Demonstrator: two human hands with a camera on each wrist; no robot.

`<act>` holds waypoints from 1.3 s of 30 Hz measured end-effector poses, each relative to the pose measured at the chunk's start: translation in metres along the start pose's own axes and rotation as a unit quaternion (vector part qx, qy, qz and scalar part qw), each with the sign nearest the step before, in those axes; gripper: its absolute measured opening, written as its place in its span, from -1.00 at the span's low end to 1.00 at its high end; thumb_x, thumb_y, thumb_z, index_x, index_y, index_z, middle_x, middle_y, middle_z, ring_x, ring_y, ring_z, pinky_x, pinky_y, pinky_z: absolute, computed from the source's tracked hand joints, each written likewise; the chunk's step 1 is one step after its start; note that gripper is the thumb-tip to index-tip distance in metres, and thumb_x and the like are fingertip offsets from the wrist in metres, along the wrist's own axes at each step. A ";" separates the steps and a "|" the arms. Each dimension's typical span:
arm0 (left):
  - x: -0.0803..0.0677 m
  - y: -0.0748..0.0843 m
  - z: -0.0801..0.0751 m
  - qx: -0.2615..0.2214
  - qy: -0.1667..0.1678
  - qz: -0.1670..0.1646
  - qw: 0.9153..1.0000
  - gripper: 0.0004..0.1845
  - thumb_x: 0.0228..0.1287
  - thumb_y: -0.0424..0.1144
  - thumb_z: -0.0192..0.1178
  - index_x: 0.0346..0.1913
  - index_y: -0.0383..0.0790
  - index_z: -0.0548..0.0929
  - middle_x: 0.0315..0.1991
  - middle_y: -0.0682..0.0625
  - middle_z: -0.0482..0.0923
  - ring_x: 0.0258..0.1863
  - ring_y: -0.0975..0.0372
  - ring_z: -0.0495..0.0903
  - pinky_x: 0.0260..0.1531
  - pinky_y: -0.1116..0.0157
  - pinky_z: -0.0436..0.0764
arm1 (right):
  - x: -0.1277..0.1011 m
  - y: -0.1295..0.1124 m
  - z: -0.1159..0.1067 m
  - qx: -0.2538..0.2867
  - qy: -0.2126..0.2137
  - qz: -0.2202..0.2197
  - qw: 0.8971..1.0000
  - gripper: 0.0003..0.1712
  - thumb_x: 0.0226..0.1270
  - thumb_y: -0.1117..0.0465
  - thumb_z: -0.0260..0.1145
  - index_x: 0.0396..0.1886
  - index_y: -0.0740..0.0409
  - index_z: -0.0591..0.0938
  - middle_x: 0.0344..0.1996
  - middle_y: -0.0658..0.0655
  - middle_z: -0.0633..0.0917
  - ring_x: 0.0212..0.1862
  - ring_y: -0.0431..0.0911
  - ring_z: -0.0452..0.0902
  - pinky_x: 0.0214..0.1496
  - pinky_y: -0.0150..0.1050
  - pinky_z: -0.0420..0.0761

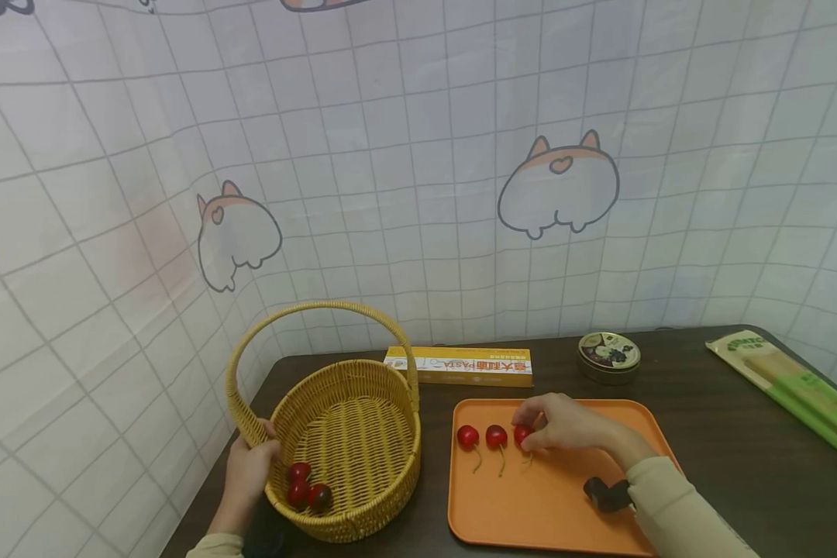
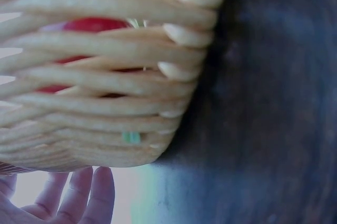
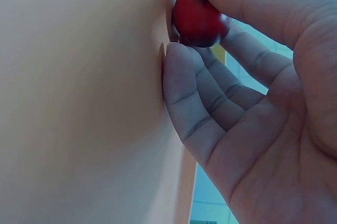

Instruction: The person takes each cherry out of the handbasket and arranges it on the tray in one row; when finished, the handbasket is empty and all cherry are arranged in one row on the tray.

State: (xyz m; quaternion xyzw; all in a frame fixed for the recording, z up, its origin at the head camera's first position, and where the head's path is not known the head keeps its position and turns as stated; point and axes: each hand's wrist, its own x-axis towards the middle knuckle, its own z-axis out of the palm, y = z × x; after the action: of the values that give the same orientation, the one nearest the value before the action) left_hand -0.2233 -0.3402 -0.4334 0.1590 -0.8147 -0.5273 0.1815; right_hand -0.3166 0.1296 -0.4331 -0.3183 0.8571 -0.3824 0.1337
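Note:
My right hand reaches onto an orange tray and pinches a red cherry, the rightmost of a row of three. In the right wrist view the cherry sits between my thumb and fingers, close to the tray surface. Two more cherries lie to its left with green stems. My left hand grips the rim of a yellow wicker basket by the handle's base. Three cherries lie inside; they show red through the weave in the left wrist view.
A yellow pasta box and a round tin stand at the back of the dark table. A long green packet lies at the far right. A tiled cloth with cartoon prints closes off the back and left.

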 end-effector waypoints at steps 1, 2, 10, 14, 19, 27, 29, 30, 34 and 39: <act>0.000 0.000 0.000 0.000 0.001 -0.001 1.000 -0.69 0.00 -0.48 0.03 -0.11 -0.32 0.40 -0.33 -0.08 0.36 -0.37 0.13 0.35 -0.38 0.22 0.38 | 0.000 0.000 0.000 -0.002 0.000 -0.001 1.000 -0.59 0.09 0.18 0.49 -0.07 0.23 0.63 -0.24 0.06 0.66 -0.28 -0.10 0.56 -0.32 -0.30 0.53; 0.000 0.000 0.000 -0.001 0.000 0.000 1.000 -0.69 -0.01 -0.49 0.03 -0.12 -0.33 0.40 -0.33 -0.09 0.36 -0.37 0.13 0.35 -0.38 0.22 0.38 | 0.000 0.001 0.000 -0.003 -0.001 -0.002 1.000 -0.59 0.09 0.18 0.49 -0.07 0.22 0.63 -0.23 0.06 0.66 -0.27 -0.10 0.56 -0.31 -0.30 0.54; 0.000 0.000 -0.001 -0.006 -0.005 -0.002 1.000 -0.69 0.01 -0.49 0.04 -0.11 -0.34 0.40 -0.31 -0.09 0.36 -0.34 0.12 0.35 -0.38 0.22 0.38 | -0.001 0.002 0.000 -0.007 -0.003 -0.013 1.000 -0.56 0.07 0.19 0.50 -0.05 0.23 0.62 -0.19 0.06 0.67 -0.18 -0.10 0.58 -0.22 -0.30 0.55; 0.001 -0.001 -0.001 -0.006 -0.006 0.000 1.000 -0.70 0.01 -0.48 0.04 -0.11 -0.34 0.40 -0.33 -0.07 0.35 -0.36 0.12 0.35 -0.38 0.22 0.38 | -0.002 0.001 -0.001 -0.003 -0.005 -0.012 1.000 -0.56 0.07 0.19 0.51 -0.05 0.23 0.62 -0.19 0.05 0.67 -0.18 -0.09 0.59 -0.22 -0.30 0.55; 0.000 0.000 -0.001 -0.003 -0.005 0.001 1.000 -0.70 0.01 -0.49 0.04 -0.12 -0.33 0.40 -0.37 -0.05 0.34 -0.39 0.13 0.34 -0.40 0.22 0.37 | -0.002 0.002 0.000 -0.001 -0.005 -0.016 1.000 -0.59 0.07 0.20 0.50 -0.08 0.21 0.63 -0.23 0.03 0.68 -0.24 -0.13 0.55 -0.30 -0.31 0.53; -0.001 0.000 0.000 -0.002 -0.002 0.003 1.000 -0.69 0.00 -0.49 0.04 -0.11 -0.34 0.40 -0.38 -0.04 0.33 -0.38 0.13 0.34 -0.40 0.23 0.37 | -0.001 0.004 0.000 -0.003 -0.005 -0.016 1.000 -0.61 0.07 0.19 0.51 -0.10 0.19 0.64 -0.27 0.01 0.68 -0.28 -0.14 0.55 -0.31 -0.32 0.52; -0.001 0.000 0.000 0.000 -0.002 0.004 1.000 -0.69 0.00 -0.49 0.04 -0.11 -0.34 0.40 -0.38 -0.04 0.34 -0.38 0.13 0.34 -0.40 0.23 0.37 | -0.001 0.004 0.000 0.001 -0.005 -0.016 1.000 -0.60 0.06 0.19 0.51 -0.09 0.20 0.63 -0.26 0.02 0.68 -0.26 -0.13 0.56 -0.29 -0.32 0.53; -0.001 0.000 0.000 0.001 -0.001 0.004 1.000 -0.69 0.00 -0.49 0.04 -0.11 -0.34 0.40 -0.38 -0.04 0.34 -0.38 0.13 0.34 -0.40 0.23 0.37 | -0.001 0.004 0.000 0.001 -0.006 -0.018 1.000 -0.59 0.06 0.19 0.51 -0.09 0.21 0.63 -0.26 0.02 0.68 -0.25 -0.13 0.56 -0.28 -0.32 0.53; -0.001 0.000 0.000 0.000 -0.001 0.004 1.000 -0.70 0.01 -0.49 0.04 -0.11 -0.34 0.40 -0.39 -0.05 0.33 -0.38 0.13 0.34 -0.41 0.23 0.37 | -0.002 0.003 -0.001 0.004 -0.009 -0.022 1.000 -0.58 0.07 0.19 0.51 -0.08 0.22 0.63 -0.24 0.03 0.68 -0.23 -0.13 0.57 -0.27 -0.31 0.53; -0.001 0.001 -0.001 -0.003 -0.004 0.003 1.000 -0.70 0.01 -0.49 0.04 -0.11 -0.34 0.39 -0.39 -0.06 0.32 -0.39 0.12 0.33 -0.42 0.22 0.37 | -0.005 -0.002 -0.004 -0.004 -0.009 -0.017 1.000 -0.55 0.09 0.17 0.49 -0.03 0.24 0.61 -0.18 0.06 0.68 -0.20 -0.10 0.58 -0.21 -0.29 0.54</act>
State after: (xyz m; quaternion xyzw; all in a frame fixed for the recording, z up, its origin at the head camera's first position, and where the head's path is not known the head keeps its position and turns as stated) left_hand -0.2223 -0.3398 -0.4323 0.1538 -0.8143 -0.5297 0.1806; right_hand -0.3138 0.1337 -0.4286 -0.3371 0.8518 -0.3781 0.1338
